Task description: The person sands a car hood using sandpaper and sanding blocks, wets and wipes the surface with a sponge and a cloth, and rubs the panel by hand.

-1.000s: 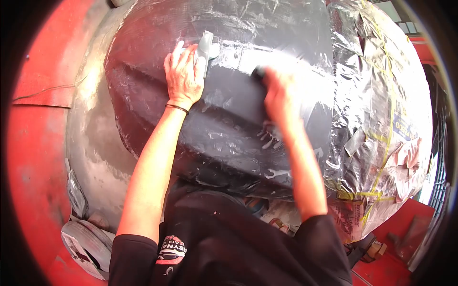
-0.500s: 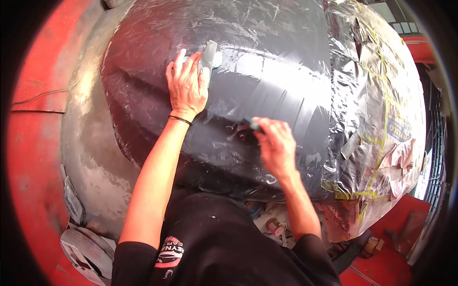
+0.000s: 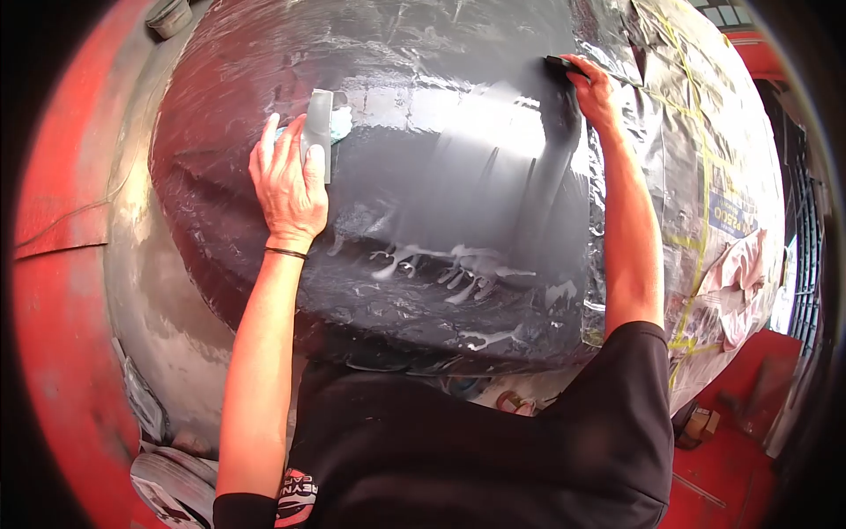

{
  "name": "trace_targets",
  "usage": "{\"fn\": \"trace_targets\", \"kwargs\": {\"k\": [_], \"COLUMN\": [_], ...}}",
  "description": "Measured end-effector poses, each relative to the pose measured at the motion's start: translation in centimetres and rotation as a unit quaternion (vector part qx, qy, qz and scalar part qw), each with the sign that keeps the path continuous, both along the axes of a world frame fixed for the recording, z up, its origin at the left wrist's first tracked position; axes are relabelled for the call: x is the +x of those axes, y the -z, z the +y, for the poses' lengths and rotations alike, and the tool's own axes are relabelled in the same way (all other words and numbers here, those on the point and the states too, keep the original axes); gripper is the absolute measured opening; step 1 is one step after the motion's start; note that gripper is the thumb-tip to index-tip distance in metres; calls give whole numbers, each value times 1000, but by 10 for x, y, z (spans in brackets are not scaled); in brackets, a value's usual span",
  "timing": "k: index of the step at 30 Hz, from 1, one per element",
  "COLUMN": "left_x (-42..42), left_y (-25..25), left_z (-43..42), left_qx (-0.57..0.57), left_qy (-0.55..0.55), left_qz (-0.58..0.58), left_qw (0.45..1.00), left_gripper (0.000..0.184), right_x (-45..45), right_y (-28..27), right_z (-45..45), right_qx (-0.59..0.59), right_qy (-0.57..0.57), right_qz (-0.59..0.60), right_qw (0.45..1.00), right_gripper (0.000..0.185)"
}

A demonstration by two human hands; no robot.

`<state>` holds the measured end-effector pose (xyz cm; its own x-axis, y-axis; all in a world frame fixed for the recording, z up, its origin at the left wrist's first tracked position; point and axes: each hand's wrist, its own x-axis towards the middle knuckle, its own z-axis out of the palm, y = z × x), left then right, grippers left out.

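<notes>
My left hand (image 3: 289, 192) rests on the glossy wet dark car panel (image 3: 388, 198). Its thumb and fingers grip a flat grey rectangular pad (image 3: 318, 141), tilted upright, with a light blue crumpled cloth or sponge (image 3: 340, 123) partly hidden beneath. Toward the panel's upper right, my right hand (image 3: 594, 90) is closed on a dark flat squeegee (image 3: 564, 67), which seems to touch the surface. Below the squeegee runs a darker wiped streak (image 3: 560, 132). Whitish suds (image 3: 458, 264) lie in drips along the panel's lower part.
Crumpled masking paper (image 3: 679, 167) with yellow tape covers the right side. At left stand a bare grey section (image 3: 167, 282) and a red panel (image 3: 62, 309). A small container (image 3: 167, 18) sits at the upper left, a wheel (image 3: 172, 485) at the lower left.
My right hand has swept up and to the right across the panel with the squeegee. My left hand has shifted left with the pad. The view has moved somewhat.
</notes>
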<state>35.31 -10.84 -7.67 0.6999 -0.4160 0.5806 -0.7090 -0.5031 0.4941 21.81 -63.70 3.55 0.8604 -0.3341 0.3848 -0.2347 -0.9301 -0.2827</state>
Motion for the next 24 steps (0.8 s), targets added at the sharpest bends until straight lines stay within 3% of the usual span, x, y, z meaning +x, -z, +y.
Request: {"fn": "trace_targets", "kwargs": {"k": [4, 5, 6, 9, 15, 24], "left_x": [1, 2, 1, 1, 8, 7], "left_y": [0, 2, 5, 6, 18, 17], "left_z": [1, 1, 1, 1, -1, -2], "left_qx": [9, 10, 11, 13, 9, 29], "left_qy": [-2, -4, -6, -10, -6, -15], "left_qz": [-11, -14, -16, -16, -17, -35], "left_qw": [1000, 1000, 1000, 1000, 1000, 999], "left_gripper": [51, 52, 52, 54, 56, 55], "right_x": [-48, -72, -98, -180, -294, -311], "right_y": [14, 16, 10, -9, -10, 18], "right_z": [21, 41, 75, 182, 321, 346], "right_qx": [-67, -35, 5, -33, -23, -29], "right_qy": [-62, -60, -46, -7, 51, 94], "right_qz": [-30, -19, -5, 35, 7, -54], "right_qw": [995, 997, 999, 999, 998, 994], "right_gripper": [38, 40, 37, 39, 39, 43]}}
